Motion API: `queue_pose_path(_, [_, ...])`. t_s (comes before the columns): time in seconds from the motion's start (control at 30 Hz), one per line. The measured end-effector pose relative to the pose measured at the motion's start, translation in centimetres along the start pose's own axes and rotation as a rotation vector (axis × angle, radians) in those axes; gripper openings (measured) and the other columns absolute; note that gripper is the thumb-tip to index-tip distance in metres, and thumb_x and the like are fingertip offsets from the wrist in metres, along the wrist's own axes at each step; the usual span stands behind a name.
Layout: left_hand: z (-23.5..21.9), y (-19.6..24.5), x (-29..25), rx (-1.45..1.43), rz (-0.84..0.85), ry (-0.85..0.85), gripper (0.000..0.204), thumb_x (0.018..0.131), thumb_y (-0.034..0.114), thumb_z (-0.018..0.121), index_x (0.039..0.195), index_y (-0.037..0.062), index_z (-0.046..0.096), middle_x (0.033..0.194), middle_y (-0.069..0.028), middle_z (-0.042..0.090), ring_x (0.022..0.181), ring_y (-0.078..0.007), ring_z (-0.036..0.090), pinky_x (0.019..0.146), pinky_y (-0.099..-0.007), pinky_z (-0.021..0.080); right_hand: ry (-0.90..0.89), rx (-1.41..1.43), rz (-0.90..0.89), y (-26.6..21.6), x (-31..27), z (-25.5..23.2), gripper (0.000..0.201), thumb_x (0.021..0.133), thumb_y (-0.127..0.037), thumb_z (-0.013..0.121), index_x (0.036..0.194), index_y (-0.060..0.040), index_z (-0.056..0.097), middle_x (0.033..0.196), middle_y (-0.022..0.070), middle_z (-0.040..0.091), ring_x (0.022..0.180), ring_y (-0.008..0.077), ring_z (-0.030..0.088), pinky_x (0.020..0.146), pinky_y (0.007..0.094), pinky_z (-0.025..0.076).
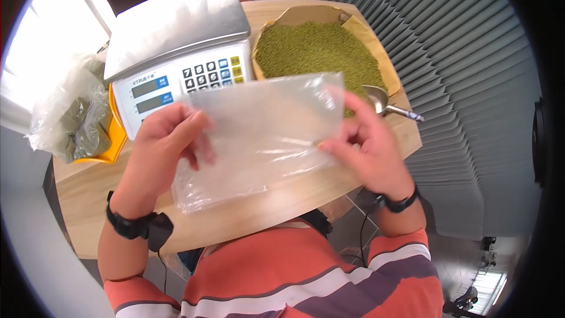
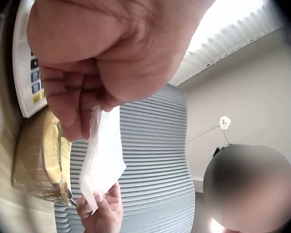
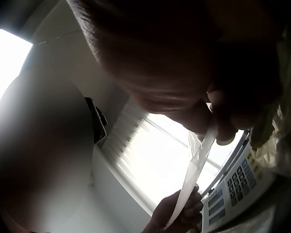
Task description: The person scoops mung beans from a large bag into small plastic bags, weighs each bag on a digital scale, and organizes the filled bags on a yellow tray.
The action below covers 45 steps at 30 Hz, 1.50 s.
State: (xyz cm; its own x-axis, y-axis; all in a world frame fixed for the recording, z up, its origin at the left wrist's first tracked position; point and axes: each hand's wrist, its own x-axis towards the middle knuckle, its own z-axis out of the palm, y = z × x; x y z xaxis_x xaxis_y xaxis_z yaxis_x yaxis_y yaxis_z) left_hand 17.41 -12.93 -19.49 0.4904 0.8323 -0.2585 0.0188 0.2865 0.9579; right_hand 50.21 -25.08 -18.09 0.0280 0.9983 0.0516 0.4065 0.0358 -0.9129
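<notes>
A clear plastic bag (image 1: 253,141) is stretched flat between both hands, above the front of the table. My left hand (image 1: 168,141) pinches its left edge between thumb and fingers. On the other side my right hand (image 1: 371,147) pinches the bag, the thumb pulling creases into the film. In the left wrist view the bag (image 2: 104,150) hangs as a whitish sheet from the left fingers, with the right hand (image 2: 104,213) at its far end. From the right wrist the bag (image 3: 196,165) appears nearly edge-on, with the left hand (image 3: 177,211) beyond it.
Behind the bag stands a digital scale (image 1: 176,29) with a steel platform. To its right, an open brown sack (image 1: 388,73) holds small green beans (image 1: 312,47) and a metal scoop (image 1: 376,97). Filled clear bags (image 1: 76,118) rest in a yellow tray (image 1: 118,135) at left.
</notes>
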Motion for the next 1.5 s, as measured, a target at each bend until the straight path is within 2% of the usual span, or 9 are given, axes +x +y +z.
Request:
queue_pose_path(0.17, [-5.7, -4.6, -3.8, 0.191, -0.112, 0.130, 0.016, 0.113, 0.020, 0.069, 0.105, 0.0065, 0.069, 0.078, 0.0012, 0.070, 0.065, -0.0072, 0.069, 0.050, -0.0216, 0.047, -0.191, -0.187, -0.075, 1.5, -0.8, 8.3, 0.098, 0.095, -0.006, 0.081, 0.177, -0.0102, 0.027, 0.073, 0.0157, 0.062, 0.064, 0.0351, 0.065, 0.065, 0.0422, 0.054])
queue_pose_path(0.43, [-7.4, -7.7, -5.3, 0.262, -0.125, 0.199, 0.016, 0.108, 0.017, 0.076, 0.110, 0.0026, 0.068, 0.079, 0.0001, 0.071, 0.067, -0.0056, 0.062, 0.059, -0.0251, 0.049, -0.191, -0.379, -0.094, 2.7, 0.5, 11.3, 0.102, 0.095, -0.014, 0.085, 0.178, -0.0137, 0.026, 0.070, 0.0094, 0.065, 0.060, 0.0285, 0.066, 0.063, 0.0394, 0.054])
queue_pose_path(0.53, [-6.7, -6.9, -6.1, 0.623, -0.126, 0.384, 0.025, 0.104, 0.018, 0.081, 0.118, 0.0011, 0.070, 0.077, -0.0024, 0.069, 0.068, -0.0086, 0.064, 0.061, -0.0280, 0.050, -0.151, -0.600, -0.092, 2.5, 0.5, 10.4, 0.088, 0.092, -0.014, 0.087, 0.170, -0.0125, 0.046, 0.079, 0.0109, 0.069, 0.069, 0.0299, 0.070, 0.067, 0.0402, 0.056])
queue_pose_path(0.6, [-6.5, -6.8, -6.6, 0.952, 0.212, 0.477, 0.038, 0.099, 0.020, 0.085, 0.129, 0.0018, 0.070, 0.087, -0.0086, 0.074, 0.077, -0.0198, 0.070, 0.069, -0.0349, 0.054, -0.122, -0.703, -0.404, 2.8, 0.7, 9.9, 0.071, 0.087, -0.015, 0.090, 0.153, -0.0100, 0.063, 0.097, 0.0123, 0.074, 0.086, 0.0323, 0.073, 0.074, 0.0425, 0.058])
queue_pose_path(0.7, [-5.8, -6.5, -7.1, 1.302, 0.585, 0.327, 0.051, 0.091, 0.021, 0.090, 0.135, 0.0033, 0.071, 0.119, -0.0160, 0.078, 0.114, -0.0336, 0.074, 0.100, -0.0442, 0.058, -0.156, -0.546, -0.631, 4.1, 1.4, 10.5, 0.055, 0.084, -0.015, 0.089, 0.135, -0.0075, 0.071, 0.122, 0.0139, 0.073, 0.114, 0.0363, 0.071, 0.091, 0.0472, 0.059])
queue_pose_path(0.83, [-4.5, -6.6, -6.6, 1.442, 0.527, -0.040, 0.068, 0.091, 0.037, 0.086, 0.148, 0.0048, 0.066, 0.158, -0.0197, 0.062, 0.149, -0.0418, 0.055, 0.127, -0.0575, 0.040, -0.267, -0.615, -0.635, 3.3, 1.7, 10.8, 0.058, 0.081, -0.018, 0.091, 0.135, -0.0092, 0.071, 0.138, 0.0152, 0.069, 0.134, 0.0377, 0.065, 0.112, 0.0514, 0.054])
queue_pose_path(1.23, [-5.2, -8.6, -6.3, 1.506, 0.382, -0.182, 0.094, 0.098, 0.057, 0.075, 0.171, 0.0085, 0.040, 0.175, -0.0242, 0.040, 0.162, -0.0438, 0.038, 0.135, -0.0603, 0.026, -0.440, -0.713, -0.420, 3.7, 1.9, 10.2, 0.063, 0.088, -0.028, 0.088, 0.143, -0.0087, 0.067, 0.157, 0.0155, 0.060, 0.152, 0.0376, 0.051, 0.126, 0.0580, 0.040])
queue_pose_path(1.4, [-7.5, -4.8, -6.5, 1.297, 0.492, 0.011, 0.073, 0.097, 0.035, 0.084, 0.159, 0.0069, 0.057, 0.160, -0.0233, 0.059, 0.152, -0.0426, 0.052, 0.129, -0.0567, 0.036, -0.371, -0.615, -0.473, 3.2, 1.8, 10.0, 0.061, 0.084, -0.020, 0.090, 0.140, -0.0075, 0.070, 0.157, 0.0167, 0.061, 0.148, 0.0430, 0.054, 0.122, 0.0577, 0.044])
queue_pose_path(1.5, [-11.5, -1.4, -7.4, 1.276, 0.622, 0.500, 0.043, 0.099, 0.018, 0.083, 0.139, 0.0078, 0.073, 0.136, -0.0184, 0.076, 0.130, -0.0350, 0.070, 0.111, -0.0443, 0.053, -0.220, -0.521, -0.513, 3.4, 1.3, 9.4, 0.050, 0.081, -0.012, 0.091, 0.128, -0.0058, 0.076, 0.146, 0.0197, 0.068, 0.139, 0.0436, 0.063, 0.112, 0.0525, 0.051])
